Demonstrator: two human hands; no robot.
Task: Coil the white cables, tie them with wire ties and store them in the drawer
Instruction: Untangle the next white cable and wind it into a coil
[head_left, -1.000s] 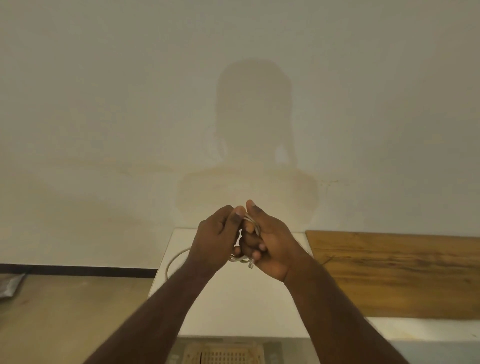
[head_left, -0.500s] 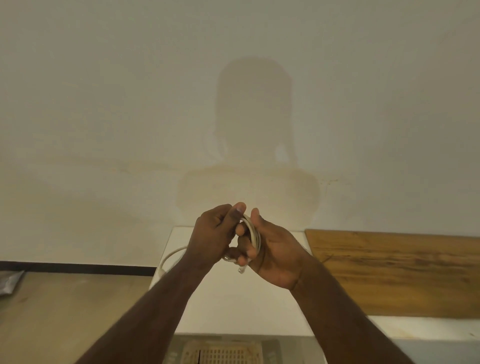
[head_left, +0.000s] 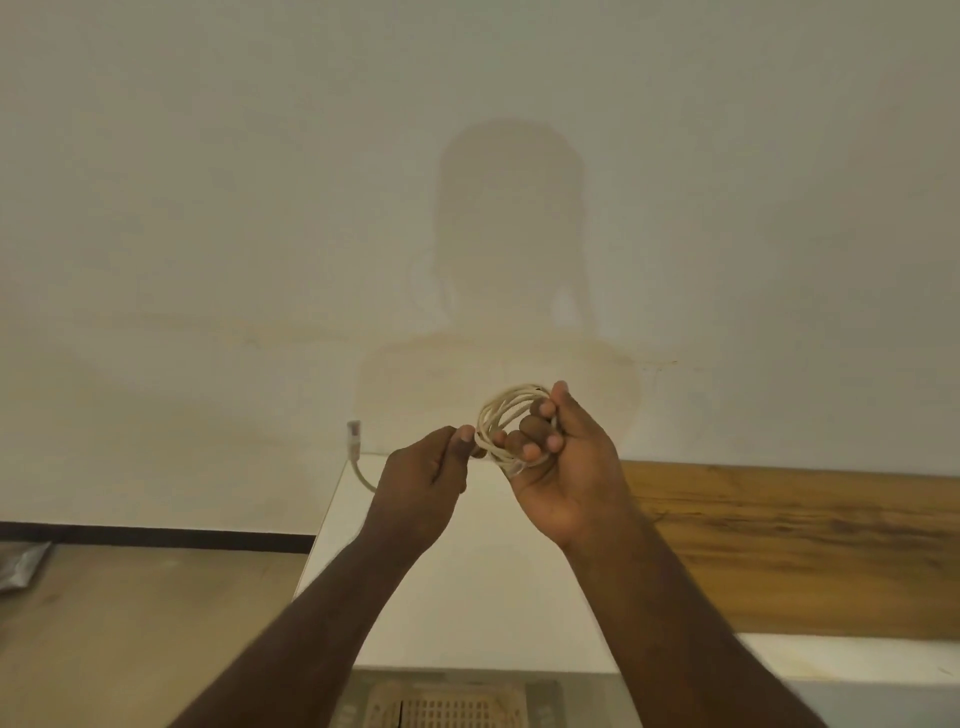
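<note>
- Pale wall fills most of what I see from the head camera, with the person's shadow cast on it straight ahead.
- Below it I make out a white cabinet top, and to its right a wooden board lying along the foot of the wall.
- At the bottom edge sits a beige perforated basket, only partly in view.
- To the left I see tan floor and a dark skirting strip.
- Both hands are raised above the cabinet top, close together.
- My view of the right hand shows its palm toward the camera, fingers curled round a coil of white cable; the thumb stands up against the coil's far side.
- Several loops of the coil stand up above the fingers.
- Left hand has its back to me; thumb and forefinger pinch the cable just where it leaves the coil.
- Behind that hand the loose tail of the cable curves out to the left and rises to a clear plug, seen against the wall.
</note>
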